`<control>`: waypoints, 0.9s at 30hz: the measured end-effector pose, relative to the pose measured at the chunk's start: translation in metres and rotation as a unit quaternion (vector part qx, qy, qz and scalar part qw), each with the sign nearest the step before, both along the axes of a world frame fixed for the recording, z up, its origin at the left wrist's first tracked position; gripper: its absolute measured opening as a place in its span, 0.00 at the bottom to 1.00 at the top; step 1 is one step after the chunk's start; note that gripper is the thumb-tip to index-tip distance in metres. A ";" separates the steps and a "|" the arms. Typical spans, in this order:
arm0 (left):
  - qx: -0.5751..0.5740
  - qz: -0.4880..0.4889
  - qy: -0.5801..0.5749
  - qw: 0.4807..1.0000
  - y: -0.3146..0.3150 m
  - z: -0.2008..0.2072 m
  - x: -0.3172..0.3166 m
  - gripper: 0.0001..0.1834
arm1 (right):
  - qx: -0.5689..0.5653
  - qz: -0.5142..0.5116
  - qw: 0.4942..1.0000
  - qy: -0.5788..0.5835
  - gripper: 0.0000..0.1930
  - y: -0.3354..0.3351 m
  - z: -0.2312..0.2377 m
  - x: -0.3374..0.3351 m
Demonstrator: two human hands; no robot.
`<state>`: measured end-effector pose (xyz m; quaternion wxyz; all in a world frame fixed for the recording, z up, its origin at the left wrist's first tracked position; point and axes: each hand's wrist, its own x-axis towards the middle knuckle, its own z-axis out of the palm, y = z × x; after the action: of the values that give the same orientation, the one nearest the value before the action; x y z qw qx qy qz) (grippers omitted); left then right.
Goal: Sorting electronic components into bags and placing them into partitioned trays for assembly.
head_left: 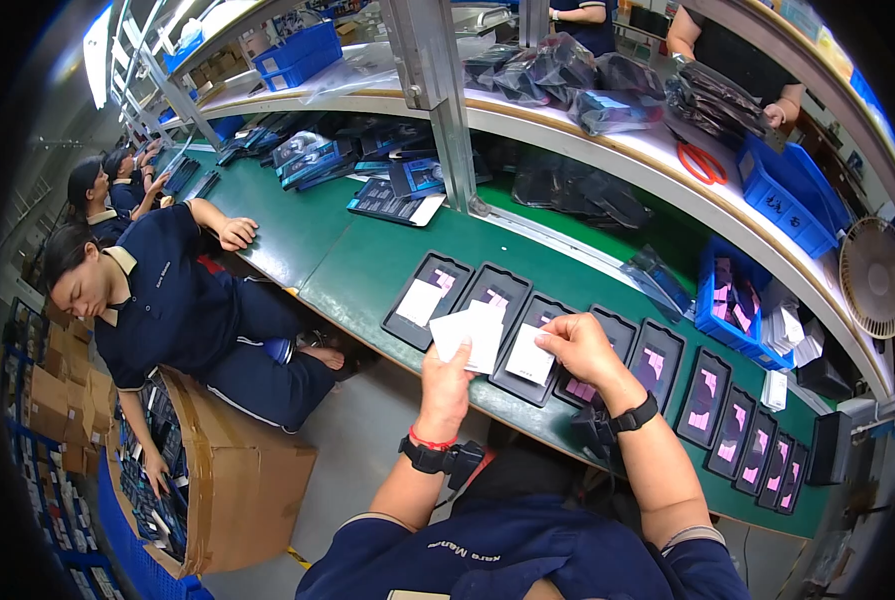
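Observation:
My left hand (445,388) is closed on a small fanned stack of white leaflets (475,332), above the second black tray from the left. Between the thumb and fingers of my right hand (579,347) is a single white leaflet (527,358), over the third black tray (517,387); whether it touches the tray I cannot tell. A white leaflet (419,303) lies in the leftmost black tray (404,328). Trays further right hold dark and pink pieces (703,394) and line the green bench (357,285).
A blue bin (712,322) with pink pieces stands behind the trays, near white leaflet stacks (782,330). Orange-handled scissors (702,165) and bagged black items (537,75) occupy the shelf. At left, a seated co-worker (172,290) reaches into a cardboard box (242,480). Metal posts (447,110) rise from the bench.

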<state>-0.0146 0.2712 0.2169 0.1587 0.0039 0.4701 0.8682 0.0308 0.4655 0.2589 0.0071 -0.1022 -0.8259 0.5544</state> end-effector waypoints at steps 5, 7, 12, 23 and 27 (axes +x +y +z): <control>0.007 0.023 0.029 0.999 0.010 0.011 0.002 0.14 | 0.337 -0.132 0.916 0.174 0.15 -0.010 -0.003 0.014; 0.013 -0.007 0.037 0.999 0.019 0.011 0.012 0.12 | 0.201 -0.100 0.965 0.133 0.14 -0.013 0.007 0.017; 0.014 -0.073 0.034 0.997 0.048 0.014 0.031 0.13 | -0.171 -0.094 0.980 0.033 0.04 0.007 0.001 0.034; -0.026 -0.138 0.005 0.990 0.068 0.015 0.040 0.15 | 0.197 -0.191 0.961 -0.032 0.11 0.043 -0.009 0.070; -0.037 -0.104 0.017 0.994 0.080 0.012 0.045 0.17 | 0.262 -0.205 0.942 0.044 0.11 0.044 -0.014 0.075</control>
<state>0.0308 0.3511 0.2293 0.2397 0.0619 0.5019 0.8288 0.1060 0.5094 0.2444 0.1836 -0.2388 -0.9022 0.3086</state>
